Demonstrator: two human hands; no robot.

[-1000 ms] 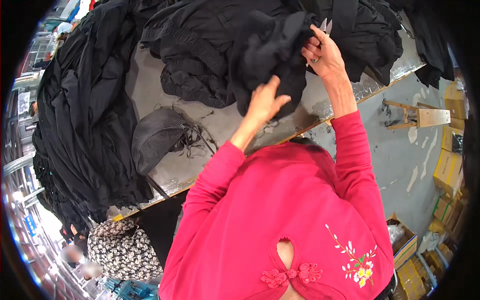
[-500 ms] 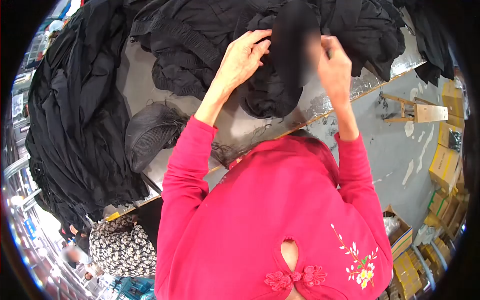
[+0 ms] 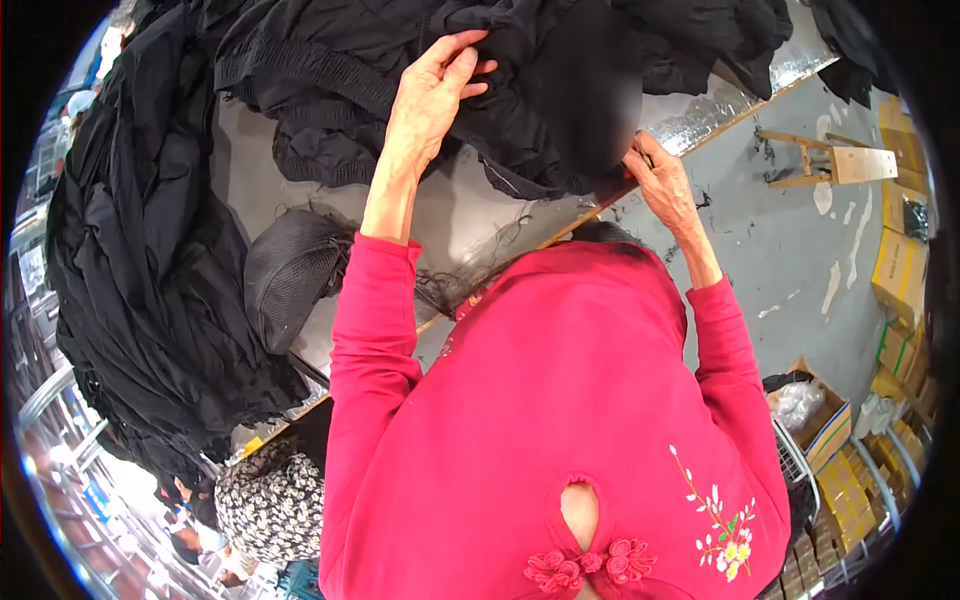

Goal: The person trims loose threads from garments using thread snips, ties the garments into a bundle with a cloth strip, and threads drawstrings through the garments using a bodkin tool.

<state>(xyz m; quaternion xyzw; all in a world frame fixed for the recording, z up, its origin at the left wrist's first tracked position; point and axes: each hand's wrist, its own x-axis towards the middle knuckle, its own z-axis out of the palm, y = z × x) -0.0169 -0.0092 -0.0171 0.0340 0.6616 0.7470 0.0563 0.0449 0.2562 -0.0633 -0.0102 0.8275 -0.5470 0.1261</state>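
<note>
A black garment (image 3: 510, 150) with gathered bands lies bunched on the table in front of me. My left hand (image 3: 432, 95) rests at its upper left part, fingers spread and slightly bent, gripping nothing that I can see. At the garment's right side, by the table edge, my right hand (image 3: 662, 182) is closed, thumb and fingers pressed together. A small dark thing shows at those fingertips, too little of it to name. A blurred dark patch hides the cloth just left of that hand.
A large black cloth heap (image 3: 140, 250) covers the table's left. A black mesh pouch-like piece (image 3: 295, 270) sits beside it, and loose threads (image 3: 450, 285) litter the front edge. Right of the table stand a wooden stool (image 3: 862, 165) and cardboard boxes (image 3: 900, 275). Another person in a flowered garment (image 3: 270, 505) is lower left.
My right hand has come down toward the table's front edge. My left hand has shifted left and a little upward, its fingers more spread. The garment's front part has moved slightly.
</note>
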